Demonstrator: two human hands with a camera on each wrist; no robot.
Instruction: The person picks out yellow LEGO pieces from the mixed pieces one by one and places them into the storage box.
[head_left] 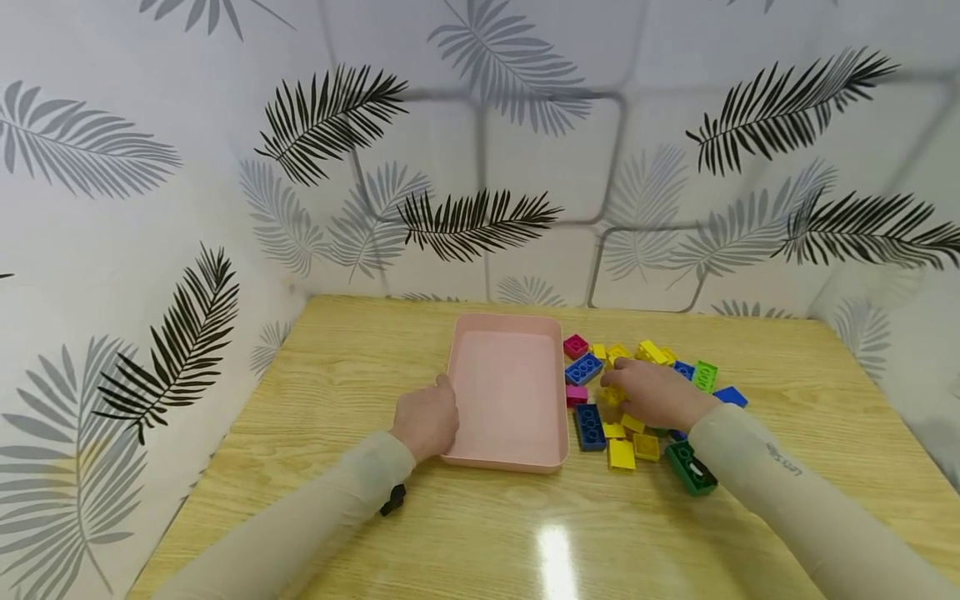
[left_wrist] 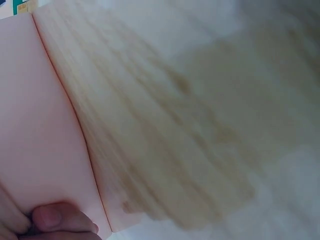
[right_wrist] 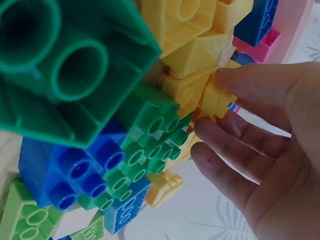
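A shallow pink tray [head_left: 508, 392] lies on the table with nothing in it. My left hand [head_left: 427, 418] grips its left rim; in the left wrist view the thumb [left_wrist: 52, 216] shows at the tray's edge, with the other fingers partly hidden. To the tray's right, my right hand [head_left: 663, 393] is over a heap of toy building bricks. Its thumb and fingers pinch a small yellow brick [right_wrist: 216, 101], seen in the right wrist view. Close by are more yellow bricks [right_wrist: 182, 90], a studded green brick [right_wrist: 142, 150] and a blue brick [right_wrist: 42, 170].
A dark green brick [head_left: 690, 468] stands by the right forearm. Along the tray's right wall lie a dark blue brick [head_left: 590, 427], a pink brick [head_left: 576, 395] and a red brick [head_left: 575, 346]. A leaf-patterned wall covering [head_left: 480, 150] rises behind the wooden table [head_left: 480, 533].
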